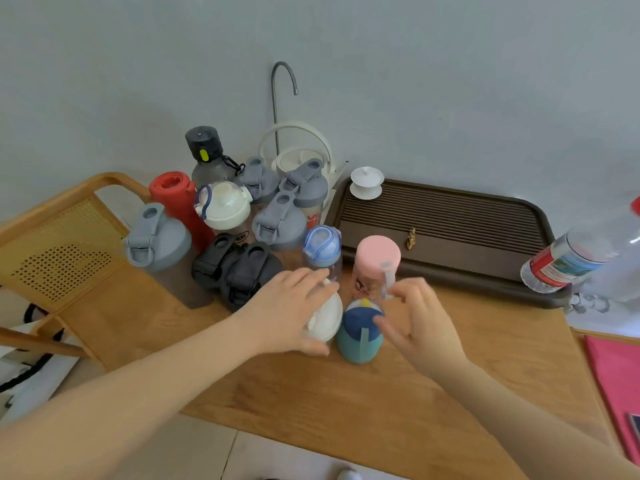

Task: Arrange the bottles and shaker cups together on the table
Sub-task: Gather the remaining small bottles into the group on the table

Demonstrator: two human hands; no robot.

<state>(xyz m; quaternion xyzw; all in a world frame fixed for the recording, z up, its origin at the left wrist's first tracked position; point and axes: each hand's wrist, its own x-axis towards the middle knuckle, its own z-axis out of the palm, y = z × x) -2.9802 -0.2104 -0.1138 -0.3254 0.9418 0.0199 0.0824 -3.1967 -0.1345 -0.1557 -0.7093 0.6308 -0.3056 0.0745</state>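
Several bottles and shaker cups stand clustered at the back left of the wooden table (398, 403): grey-lidded shakers (157, 237), a red bottle (178, 199), a white-lidded shaker (225, 204), black-lidded cups (239, 268), a blue-capped clear bottle (322, 245) and a pink-lidded bottle (377, 258). My left hand (287, 310) grips a white-lidded cup (327, 322) from above. Just right of it stands a teal bottle with a dark blue lid (358, 336). My right hand (420, 317) curls beside that bottle's lid, fingertips touching it.
A dark brown slatted tea tray (450, 230) with a white lidded cup (367, 181) lies at the back right. A large clear water bottle (575, 258) leans at the right edge. A white kettle (298, 154) stands by the wall. A wooden chair (65, 244) is left; a pink sheet (620, 372) lies right.
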